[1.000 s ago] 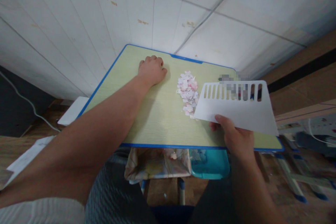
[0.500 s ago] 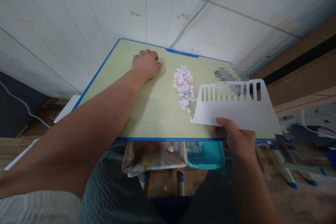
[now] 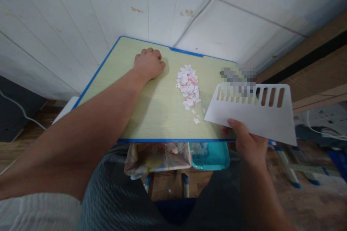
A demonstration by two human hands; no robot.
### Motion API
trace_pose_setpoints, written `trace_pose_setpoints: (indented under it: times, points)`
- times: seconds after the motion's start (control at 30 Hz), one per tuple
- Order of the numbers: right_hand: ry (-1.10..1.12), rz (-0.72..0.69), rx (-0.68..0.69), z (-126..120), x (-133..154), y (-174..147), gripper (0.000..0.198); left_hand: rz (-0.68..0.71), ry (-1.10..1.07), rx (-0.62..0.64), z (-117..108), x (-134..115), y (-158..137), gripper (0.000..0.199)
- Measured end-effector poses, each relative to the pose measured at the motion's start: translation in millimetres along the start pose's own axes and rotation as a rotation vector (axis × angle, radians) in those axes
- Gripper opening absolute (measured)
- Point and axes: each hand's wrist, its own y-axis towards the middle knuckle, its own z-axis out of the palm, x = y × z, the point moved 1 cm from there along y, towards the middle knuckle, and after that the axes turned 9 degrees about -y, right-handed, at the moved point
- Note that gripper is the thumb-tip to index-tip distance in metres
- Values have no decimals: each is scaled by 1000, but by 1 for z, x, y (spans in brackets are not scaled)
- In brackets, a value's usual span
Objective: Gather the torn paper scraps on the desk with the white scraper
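Note:
My right hand (image 3: 248, 142) grips a thin white slotted sheet (image 3: 252, 115) by its lower edge, thumb on top. The sheet is held tilted over the table's front right part, a row of long cut-outs along its far side. Just left of it lies a heap of small torn paper scraps (image 3: 188, 83), white with some pink, with a few loose bits trailing toward the front edge. My left hand (image 3: 149, 63) rests knuckles up on the table left of the heap, apart from it, fingers curled in. Nothing shows in that hand.
The pale green tabletop (image 3: 159, 115) has a blue rim and stands against a white wall (image 3: 130, 3). A pixelated item (image 3: 237, 77) lies at the back right. Below the front edge are a patterned fabric-lined container (image 3: 157, 164) and a turquoise bin (image 3: 214, 162).
My right hand has swung the slotted sheet a little to the right, away from the scraps. A few bits now lie separate at the heap's near end. My left hand stays in place.

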Motion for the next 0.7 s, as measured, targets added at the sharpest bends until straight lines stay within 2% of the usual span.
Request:
trace_pose_setpoints:
  times: [0.1, 0.17, 0.23, 0.3, 0.4, 0.47, 0.6, 0.7]
  points:
    - [-36, 0, 11, -5, -9, -3, 15, 0, -8, -19, 1, 1, 1, 60]
    - [-26, 48, 9, -8, -14, -7, 14, 1, -17, -28, 2, 2, 1, 61]
    - [-8, 113, 27, -11, -18, -12, 17, 0, -22, -23, 2, 2, 1, 65]
    - [-16, 108, 78, -13, -17, -18, 23, -8, -27, -13, 2, 1, 1, 66]
    - [-68, -14, 163, -11, -8, -26, 35, -25, -38, 1, 0, -2, -1, 67]
    - [-68, -56, 193, -5, 2, -31, 36, -36, -40, 13, -1, -4, -2, 67]
    - [13, -57, 316, 11, 24, -41, 35, -59, -45, 36, -3, -8, -5, 68]
    - [93, -4, 323, 20, 36, -46, 36, -58, -72, 44, -4, -8, -6, 73]
